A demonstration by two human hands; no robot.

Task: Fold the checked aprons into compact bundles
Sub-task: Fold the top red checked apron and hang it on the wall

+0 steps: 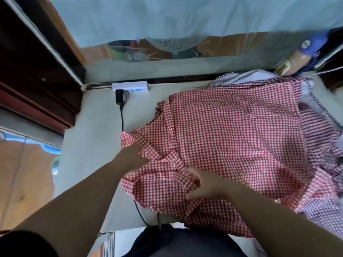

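A red-and-white checked apron point(232, 130) lies spread over the pale work surface point(89, 145), its left edge bunched and wrinkled. My left hand point(132, 157) reaches to that left edge, its fingertips tucked under a fold of the cloth. My right hand point(203, 183) pinches a gathered fold of the apron near its lower left part. Under the red apron's right side lies a darker purple-checked apron point(319, 138), partly covered.
A white power strip point(130, 86) with a black plug sits at the back of the surface; its black cable point(122, 117) runs forward under the apron's left edge. A dark wooden frame point(37, 80) stands left. Pale blue netting point(185, 19) hangs behind.
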